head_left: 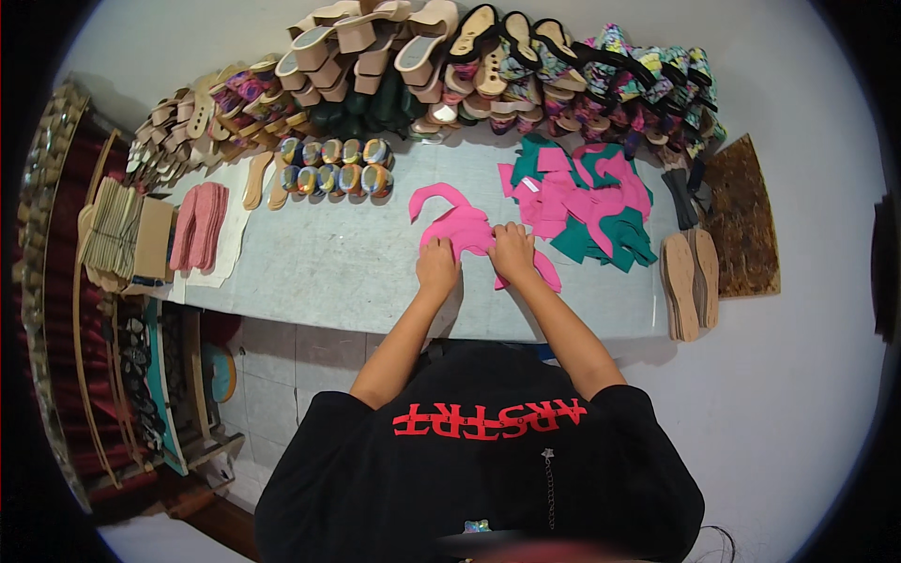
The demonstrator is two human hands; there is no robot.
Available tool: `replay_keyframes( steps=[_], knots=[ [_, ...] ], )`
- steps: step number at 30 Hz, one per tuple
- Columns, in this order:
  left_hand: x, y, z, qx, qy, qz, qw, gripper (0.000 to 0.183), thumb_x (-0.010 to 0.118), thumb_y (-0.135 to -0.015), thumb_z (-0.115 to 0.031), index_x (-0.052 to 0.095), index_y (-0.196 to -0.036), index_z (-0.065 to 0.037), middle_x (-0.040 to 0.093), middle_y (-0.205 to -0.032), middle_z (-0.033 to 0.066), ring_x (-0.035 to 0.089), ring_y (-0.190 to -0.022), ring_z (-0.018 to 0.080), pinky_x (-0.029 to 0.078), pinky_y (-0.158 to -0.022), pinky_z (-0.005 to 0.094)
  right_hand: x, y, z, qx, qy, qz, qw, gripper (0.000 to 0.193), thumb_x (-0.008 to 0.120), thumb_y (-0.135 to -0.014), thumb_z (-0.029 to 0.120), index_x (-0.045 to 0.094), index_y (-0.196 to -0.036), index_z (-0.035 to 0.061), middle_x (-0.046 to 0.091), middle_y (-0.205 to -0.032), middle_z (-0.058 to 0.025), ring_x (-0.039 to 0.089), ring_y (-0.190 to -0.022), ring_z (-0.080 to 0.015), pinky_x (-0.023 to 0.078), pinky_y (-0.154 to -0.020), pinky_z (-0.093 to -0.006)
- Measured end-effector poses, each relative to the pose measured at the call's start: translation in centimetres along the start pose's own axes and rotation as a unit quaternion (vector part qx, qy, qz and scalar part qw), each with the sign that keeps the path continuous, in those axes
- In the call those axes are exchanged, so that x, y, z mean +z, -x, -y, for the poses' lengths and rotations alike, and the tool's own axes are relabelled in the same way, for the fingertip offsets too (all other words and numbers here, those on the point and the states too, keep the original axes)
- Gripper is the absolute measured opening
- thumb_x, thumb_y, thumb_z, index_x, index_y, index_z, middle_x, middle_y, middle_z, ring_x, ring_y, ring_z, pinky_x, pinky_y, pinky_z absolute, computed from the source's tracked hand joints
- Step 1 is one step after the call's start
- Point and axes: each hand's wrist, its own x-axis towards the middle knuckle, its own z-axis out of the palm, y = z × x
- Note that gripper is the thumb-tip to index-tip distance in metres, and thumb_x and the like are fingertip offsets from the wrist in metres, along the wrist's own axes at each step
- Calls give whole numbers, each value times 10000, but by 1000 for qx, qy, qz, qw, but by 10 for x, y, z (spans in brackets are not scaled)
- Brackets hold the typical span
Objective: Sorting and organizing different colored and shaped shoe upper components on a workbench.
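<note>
A curved pink fabric piece lies on the pale table before me. My left hand grips its near left edge, fingers bent over the cloth. My right hand has its fingers closed at the right end of the same piece. Another pink piece lies partly beneath my right hand and wrist. Beyond my left hand rests a narrow curved pink strip. To the right spreads a loose heap of pink and green cut pieces. My fingertips are partly hidden.
Multicoloured block heels stand in two rows. Pink insoles and a tied insole bundle lie left. Stacked heeled shoes line the wall. Tan soles sit at the right edge beside a brown board. A shelf stands lower left.
</note>
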Motion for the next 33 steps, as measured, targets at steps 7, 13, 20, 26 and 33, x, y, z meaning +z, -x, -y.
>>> replay_keyframes(
  steps=[7, 13, 20, 26, 33],
  knots=[
    [8, 0, 17, 27, 73, -25, 997, 452, 695, -609, -198, 520, -986, -21, 516, -975, 148, 507, -913, 326, 432, -780, 389, 14, -11, -1, 28, -27, 50, 998, 227, 630, -670, 115, 563, -881, 63, 588, -817, -111, 542, -844, -281, 394, -715, -438],
    [6, -9, 24, -14, 125, 44, 991, 527, 709, -597, -278, 498, -1014, -34, 501, -1018, 136, 487, -979, 304, 431, -802, 381, -15, -8, 6, 4, -335, 10, 942, 186, 597, -666, 27, 591, -849, -6, 561, -697, -126, 563, -666, -287, 444, -616, -365],
    [-14, -13, 5, -25, 56, 108, 992, 569, 710, -603, -282, 481, -1064, -39, 499, -1035, 135, 503, -972, 300, 437, -801, 383, -3, 0, -2, -64, -209, -36, 975, 163, 592, -686, 16, 602, -845, -16, 552, -769, -162, 556, -723, -301, 447, -652, -369],
    [-3, -21, 12, 141, 131, 63, 979, 662, 685, -621, -161, 392, -1194, -6, 518, -1085, 165, 489, -1020, 323, 404, -858, 384, 12, -2, 1, -34, -230, -39, 972, 141, 606, -681, 28, 600, -819, -2, 533, -848, -171, 548, -745, -311, 446, -673, -383],
    [7, -25, 30, 201, 199, 69, 957, 763, 670, -611, -119, 283, -1251, 32, 522, -1124, 180, 465, -1054, 340, 378, -898, 390, 16, 0, 19, 24, -87, -52, 995, 312, 658, -654, 59, 550, -940, -2, 533, -909, -167, 522, -834, -352, 444, -751, -394]
  ],
)
